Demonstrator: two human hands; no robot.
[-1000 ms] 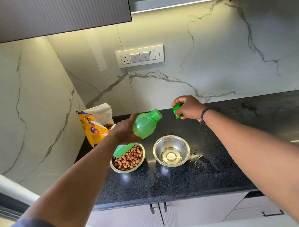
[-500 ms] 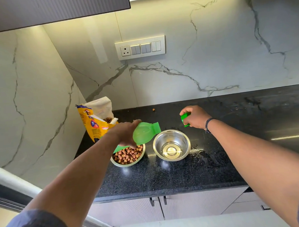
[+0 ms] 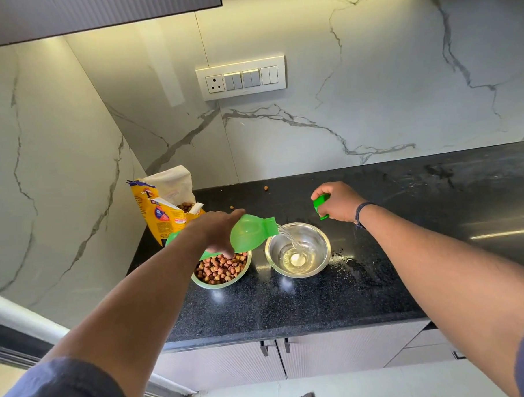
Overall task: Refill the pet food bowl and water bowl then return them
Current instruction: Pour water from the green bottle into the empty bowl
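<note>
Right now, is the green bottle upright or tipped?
Tipped. The left hand holds the green bottle nearly sideways, and water streams from its mouth into the steel bowl.

Both arms stretched forward, left hand [image 3: 217, 230] palm down, fingers [image 3: 224, 250] curled in a grip, right hand [image 3: 339, 201] closed in a loose fist, band on wrist

Bench [image 3: 289, 311] bare in front of both bowls and to the right; food bag [image 3: 162, 211] blocks back-left corner; tilted bottle [image 3: 250, 233] overhangs food bowl [image 3: 222, 270], beside water bowl [image 3: 297, 250]
</note>
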